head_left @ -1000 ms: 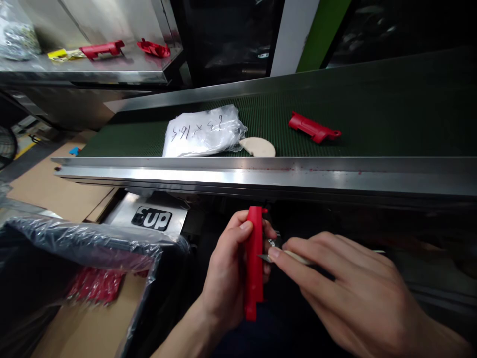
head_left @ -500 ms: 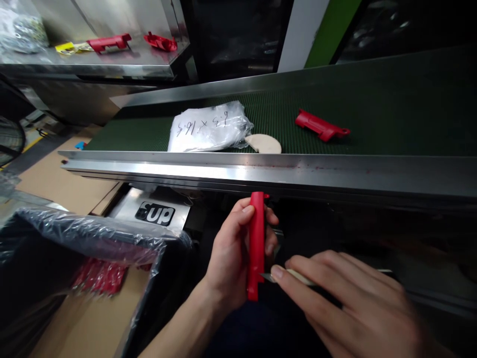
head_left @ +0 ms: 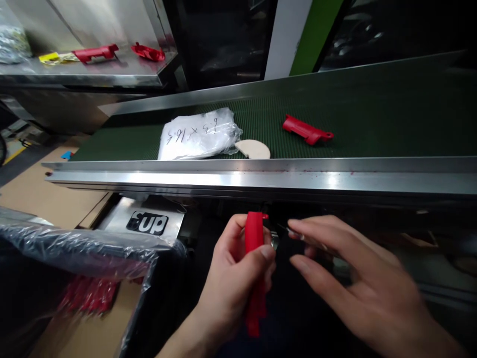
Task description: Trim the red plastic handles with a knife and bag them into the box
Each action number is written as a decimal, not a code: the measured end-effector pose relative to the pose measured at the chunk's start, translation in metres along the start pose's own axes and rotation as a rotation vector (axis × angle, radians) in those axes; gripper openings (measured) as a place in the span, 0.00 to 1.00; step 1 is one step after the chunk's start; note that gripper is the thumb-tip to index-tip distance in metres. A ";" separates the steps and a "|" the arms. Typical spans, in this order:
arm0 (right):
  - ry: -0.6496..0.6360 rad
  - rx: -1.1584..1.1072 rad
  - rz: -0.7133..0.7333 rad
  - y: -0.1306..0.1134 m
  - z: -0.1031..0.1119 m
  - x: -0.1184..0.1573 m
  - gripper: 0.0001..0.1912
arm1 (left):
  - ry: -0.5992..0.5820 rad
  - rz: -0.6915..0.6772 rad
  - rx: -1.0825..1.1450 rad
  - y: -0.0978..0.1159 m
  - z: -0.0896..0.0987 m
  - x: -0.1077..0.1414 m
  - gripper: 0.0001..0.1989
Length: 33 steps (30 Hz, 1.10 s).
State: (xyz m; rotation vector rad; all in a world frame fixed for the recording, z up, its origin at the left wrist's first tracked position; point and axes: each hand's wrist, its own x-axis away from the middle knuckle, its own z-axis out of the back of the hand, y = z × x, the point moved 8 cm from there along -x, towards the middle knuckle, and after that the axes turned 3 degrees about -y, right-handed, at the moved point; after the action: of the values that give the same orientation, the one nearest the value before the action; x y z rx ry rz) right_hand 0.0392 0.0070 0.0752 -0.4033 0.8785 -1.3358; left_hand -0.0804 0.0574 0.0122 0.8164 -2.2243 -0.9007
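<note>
My left hand (head_left: 233,271) is wrapped round a long red plastic part (head_left: 254,231), its thumb lying across the front. The part stands upright below the conveyor's edge, its lower end showing under the hand. To its right, my right hand (head_left: 357,268) keeps a slim craft knife (head_left: 297,233) among its fingers, with the thumb held apart. The knife's thin blade points left toward the part without touching it; most of the handle is hidden by the fingers. Another red plastic part (head_left: 307,131) lies on the green conveyor belt (head_left: 372,119).
A plastic bag with handwriting (head_left: 197,134) and a beige disc (head_left: 254,148) lie on the belt behind its metal rail (head_left: 208,177). At lower left, a plastic-lined bin (head_left: 149,268) contains bagged red parts (head_left: 89,294). More red parts (head_left: 97,52) rest on a steel bench (head_left: 130,67).
My right hand has drawn the knife away from the red part and lifted it, its thumb opening off the handle. My left thumb has shifted down across the part. The view has moved slightly.
</note>
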 end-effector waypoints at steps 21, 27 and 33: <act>0.024 0.169 0.256 -0.005 0.004 0.000 0.22 | 0.014 0.102 -0.096 -0.014 0.001 0.005 0.09; 0.036 0.298 0.329 -0.012 0.005 0.001 0.21 | 0.034 0.084 -0.140 -0.012 0.001 0.003 0.10; 0.022 0.342 0.345 -0.011 0.004 0.003 0.21 | 0.030 0.098 -0.182 -0.014 -0.001 0.005 0.11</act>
State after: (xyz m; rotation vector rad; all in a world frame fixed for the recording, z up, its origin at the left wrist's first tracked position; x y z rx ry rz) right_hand 0.0348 0.0008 0.0851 0.0300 0.6830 -1.1415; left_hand -0.0789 0.0458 0.0038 0.6271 -2.1009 -1.0191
